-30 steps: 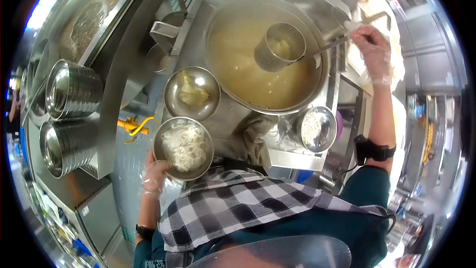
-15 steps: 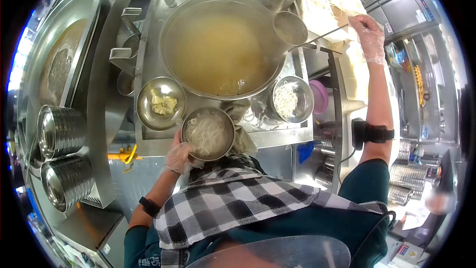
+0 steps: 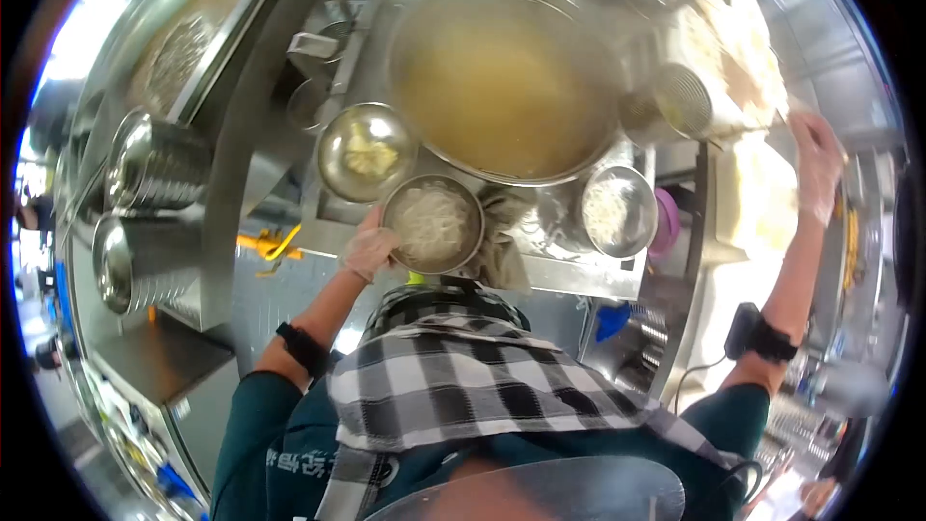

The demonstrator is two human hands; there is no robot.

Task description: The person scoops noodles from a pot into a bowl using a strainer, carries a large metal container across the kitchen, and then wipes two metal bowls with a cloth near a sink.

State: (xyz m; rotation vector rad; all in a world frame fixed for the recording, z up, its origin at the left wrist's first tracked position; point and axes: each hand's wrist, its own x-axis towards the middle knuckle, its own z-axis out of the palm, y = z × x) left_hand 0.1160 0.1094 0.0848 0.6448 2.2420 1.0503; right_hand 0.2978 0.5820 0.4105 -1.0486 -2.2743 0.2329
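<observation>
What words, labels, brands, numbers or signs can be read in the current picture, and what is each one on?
"纪": seems to be among the white characters on the dark green shirt, at the person's left; the others are too blurred to read with confidence.
Small white label on the steel cabinet: too small to read.
Noodle bowl and strainer: no writing visible.

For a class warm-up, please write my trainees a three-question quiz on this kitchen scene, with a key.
1. True or false: the left hand is holding a bowl of noodles.
2. What does the right hand hold?
A) A knife
B) A strainer
C) A whisk
3. Fill in the number: counting the held one, ____ bowls are by the pot.

Key: 1 true; 2 B; 3 three
</observation>
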